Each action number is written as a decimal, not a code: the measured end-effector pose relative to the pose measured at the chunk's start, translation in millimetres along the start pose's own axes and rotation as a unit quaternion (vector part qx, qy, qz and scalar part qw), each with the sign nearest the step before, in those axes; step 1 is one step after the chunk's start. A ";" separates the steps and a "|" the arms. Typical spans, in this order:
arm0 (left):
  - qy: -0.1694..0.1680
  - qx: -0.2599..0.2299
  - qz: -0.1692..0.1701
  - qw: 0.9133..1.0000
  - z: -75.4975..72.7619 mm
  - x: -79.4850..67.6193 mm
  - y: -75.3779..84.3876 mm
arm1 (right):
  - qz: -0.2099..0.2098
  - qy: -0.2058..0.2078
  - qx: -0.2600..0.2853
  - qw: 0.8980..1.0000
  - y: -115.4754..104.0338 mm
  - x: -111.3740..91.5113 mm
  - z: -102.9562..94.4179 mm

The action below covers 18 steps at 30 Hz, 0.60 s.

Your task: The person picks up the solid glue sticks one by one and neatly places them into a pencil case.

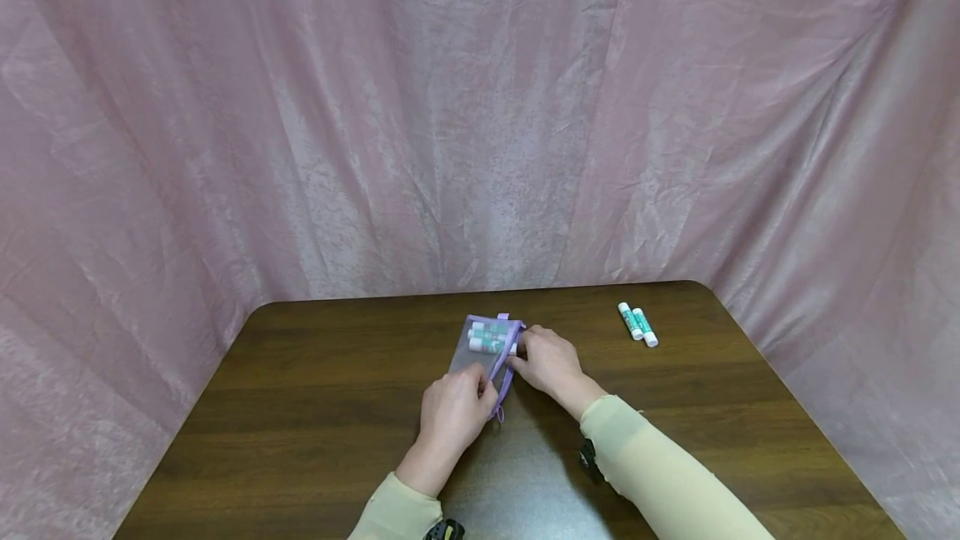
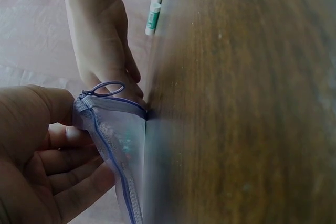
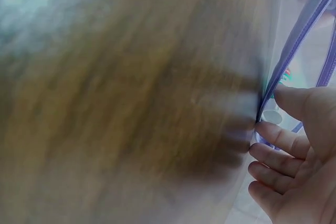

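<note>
A mesh pouch [image 1: 462, 354] with purple trim and a zipper lies in the middle of the table, its mouth facing right. Several white-and-green glue sticks [image 1: 487, 346] show through the mesh. My left hand [image 1: 453, 408] pinches the near corner of the mouth, beside the looped zipper pull [image 2: 108, 88]. At the far part of the mouth is my right hand [image 1: 551, 361], its thumb and fingers extended at the purple edge. In the right wrist view, the round end of a glue stick [image 3: 272, 117] shows between the thumb and index fingertips.
Two more glue sticks [image 1: 638, 325] lie side by side at the back right of the brown wooden table [image 1: 322, 407]. A pink curtain [image 1: 450, 123] hangs behind the table and along its sides.
</note>
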<state>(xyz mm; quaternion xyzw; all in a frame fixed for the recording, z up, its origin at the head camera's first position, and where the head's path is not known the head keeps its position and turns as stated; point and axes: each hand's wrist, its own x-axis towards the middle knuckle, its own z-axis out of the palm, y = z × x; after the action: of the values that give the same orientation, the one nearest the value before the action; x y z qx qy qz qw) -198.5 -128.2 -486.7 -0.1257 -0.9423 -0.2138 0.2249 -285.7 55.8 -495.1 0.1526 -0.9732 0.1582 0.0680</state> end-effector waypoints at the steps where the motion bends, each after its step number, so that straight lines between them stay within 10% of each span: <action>1: 0.000 0.000 0.000 1.000 -0.3 0.2 0.1 | 0.000 0.000 0.001 1.000 0.5 -0.2 0.1; 18: 0.002 -0.004 0.002 1.000 -2.0 1.1 0.6 | -0.003 0.008 0.020 1.000 11.2 -7.3 -3.8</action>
<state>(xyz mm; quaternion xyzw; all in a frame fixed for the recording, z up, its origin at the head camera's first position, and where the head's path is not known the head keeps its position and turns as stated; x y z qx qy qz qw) -198.5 -128.4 -484.3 -0.1278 -0.9407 -0.2177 0.2268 -282.0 69.1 -496.1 0.1552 -0.9690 0.1782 0.0728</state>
